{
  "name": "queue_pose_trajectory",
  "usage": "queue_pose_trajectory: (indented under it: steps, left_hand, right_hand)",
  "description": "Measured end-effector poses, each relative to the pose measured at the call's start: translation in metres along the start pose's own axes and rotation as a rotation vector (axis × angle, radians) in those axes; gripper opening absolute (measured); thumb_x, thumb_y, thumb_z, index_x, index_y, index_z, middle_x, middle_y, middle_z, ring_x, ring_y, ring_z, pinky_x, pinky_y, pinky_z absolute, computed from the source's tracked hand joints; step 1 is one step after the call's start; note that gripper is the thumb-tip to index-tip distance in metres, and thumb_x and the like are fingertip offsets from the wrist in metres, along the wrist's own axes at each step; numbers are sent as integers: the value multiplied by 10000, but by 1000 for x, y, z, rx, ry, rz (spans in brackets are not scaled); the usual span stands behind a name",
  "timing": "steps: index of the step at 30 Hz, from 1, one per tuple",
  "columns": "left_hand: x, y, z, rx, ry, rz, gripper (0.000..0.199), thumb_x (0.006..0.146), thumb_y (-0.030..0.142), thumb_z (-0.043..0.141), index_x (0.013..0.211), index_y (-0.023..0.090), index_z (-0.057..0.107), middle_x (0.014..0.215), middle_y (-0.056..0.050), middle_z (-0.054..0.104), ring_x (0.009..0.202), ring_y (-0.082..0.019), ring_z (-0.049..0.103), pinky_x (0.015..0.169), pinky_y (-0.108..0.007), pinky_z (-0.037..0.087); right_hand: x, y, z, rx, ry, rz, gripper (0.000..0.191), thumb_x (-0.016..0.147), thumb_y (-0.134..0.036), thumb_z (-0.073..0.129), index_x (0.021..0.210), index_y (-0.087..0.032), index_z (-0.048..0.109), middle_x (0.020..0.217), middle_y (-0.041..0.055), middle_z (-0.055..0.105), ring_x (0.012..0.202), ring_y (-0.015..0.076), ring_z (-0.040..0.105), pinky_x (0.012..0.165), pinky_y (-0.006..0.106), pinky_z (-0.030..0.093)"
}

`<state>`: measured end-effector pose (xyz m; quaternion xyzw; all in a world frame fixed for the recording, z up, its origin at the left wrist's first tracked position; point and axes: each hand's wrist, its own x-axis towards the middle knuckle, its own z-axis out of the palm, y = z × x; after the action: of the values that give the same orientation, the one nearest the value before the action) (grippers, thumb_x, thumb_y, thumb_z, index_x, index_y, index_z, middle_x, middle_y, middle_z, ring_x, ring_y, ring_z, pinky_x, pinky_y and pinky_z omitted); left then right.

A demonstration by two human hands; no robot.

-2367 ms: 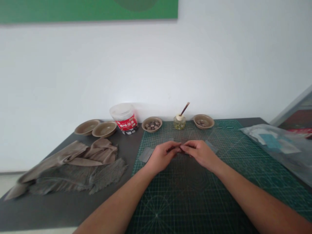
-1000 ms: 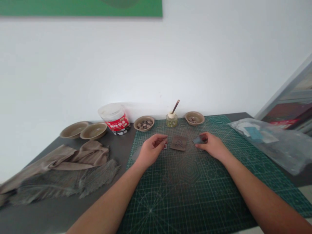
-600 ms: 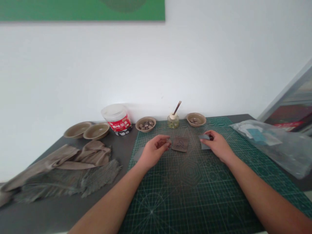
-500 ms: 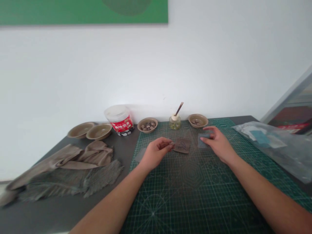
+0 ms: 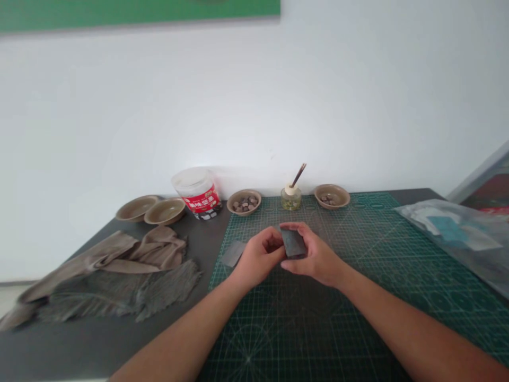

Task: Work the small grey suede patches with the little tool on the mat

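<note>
My right hand [image 5: 316, 257] grips a dark grey square of sandpaper [image 5: 293, 243], thumb at its lower edge and fingers at its top. Close against its left side, my left hand [image 5: 260, 254] is closed in a pinch. The small brown piece seen in those left fingertips a moment earlier is now hidden by the fingers and the sandpaper. Both hands are over the green cutting mat [image 5: 254, 329]. A pale translucent square sheet [image 5: 233, 253] lies on the mat beside my left hand. The brown square sheet is out of sight, the hands covering its spot.
Along the back stand a bowl of brown pieces [image 5: 244, 203], a reed diffuser [image 5: 291, 197], a bowl with several pieces [image 5: 332, 197] and a plastic tub [image 5: 198, 193]. Two bowls [image 5: 165, 211] and a crumpled cloth [image 5: 119, 270] lie left. A plastic bag [image 5: 457, 228] lies right.
My right hand has picked up the grey sandpaper from the mat and brought it left to my left hand. My left hand stays pinched. The view has shifted slightly.
</note>
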<state>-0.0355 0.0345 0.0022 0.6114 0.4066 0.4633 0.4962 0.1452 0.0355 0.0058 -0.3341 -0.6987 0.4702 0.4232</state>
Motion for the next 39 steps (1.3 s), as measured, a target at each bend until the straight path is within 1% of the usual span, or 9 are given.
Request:
queue_pose_trajectory:
  steps: [4, 8, 15, 20, 26, 29, 32, 36, 39]
  left_hand:
    - [0, 1, 0, -12, 42, -9, 180, 813, 260, 740, 824, 165, 587, 745, 9, 644, 687, -119, 604, 648, -235, 470]
    - [0, 4, -1, -12, 74, 9, 230, 816, 293, 761, 793, 165, 573, 686, 35, 595, 627, -95, 556, 596, -212, 435]
    - [-1, 3, -4, 27, 110, 30, 226, 821, 309, 768, 825, 161, 597, 727, 8, 636, 658, -116, 583, 623, -235, 458]
    - [-3, 2, -5, 70, 154, 75, 138, 773, 183, 763, 824, 161, 636, 727, 22, 631, 664, -104, 568, 629, -216, 444]
    - [-3, 3, -3, -2, 134, 34, 151, 809, 249, 761, 843, 151, 651, 709, -1, 669, 663, -126, 617, 650, -238, 486]
    - [-1, 3, -3, -77, 109, 25, 199, 840, 308, 754, 851, 157, 626, 754, -21, 702, 694, -146, 656, 683, -269, 521]
    - [0, 3, -2, -115, 97, 44, 218, 830, 291, 770, 805, 161, 597, 801, -22, 710, 716, -139, 660, 700, -267, 524]
    - [1, 2, -3, -124, 75, 58, 230, 810, 254, 787, 769, 156, 583, 888, -52, 721, 818, -164, 680, 752, -286, 528]
    - [2, 0, -4, -96, 71, 45, 225, 795, 251, 801, 779, 153, 600, 872, -52, 712, 805, -158, 663, 728, -273, 515]
  right_hand:
    - [-3, 1, -3, -317, -2, -123, 562, 858, -217, 687, 1398, -282, 545, 1261, 102, 561, 1110, 238, 610, 1004, 445, 513]
    - [-5, -3, -4, -565, 72, -254, 423, 1000, -269, 518, 1419, -288, 567, 1522, 126, 441, 1302, 281, 515, 1122, 530, 424]
    - [-3, -6, -7, -619, 151, -504, 443, 1000, -148, 493, 1432, -229, 549, 1369, 77, 657, 1272, 211, 582, 1099, 434, 489]
    - [-5, -1, -1, -753, 113, -564, 486, 971, -145, 531, 1451, -220, 534, 1374, 79, 663, 1205, 252, 628, 1043, 479, 515]
    - [-4, -2, 1, -767, 152, -501, 455, 956, -142, 519, 1408, -185, 558, 1391, 108, 647, 1211, 278, 618, 1040, 504, 500]
    - [-4, -3, 1, -640, 240, -413, 269, 946, -144, 527, 1183, -197, 641, 1313, 118, 693, 1184, 255, 649, 1020, 451, 517]
    - [-5, -4, 2, -439, 292, -264, 86, 891, -166, 608, 929, -233, 572, 1196, 83, 745, 1011, 212, 726, 869, 349, 571]
    - [-4, -3, 3, -254, 280, -102, 220, 809, -134, 635, 800, -249, 449, 1054, 37, 756, 977, 204, 718, 804, 310, 545]
    - [-2, -1, 1, -209, 289, -55, 187, 819, -135, 595, 779, -241, 447, 937, 12, 713, 823, 170, 670, 730, 289, 508]
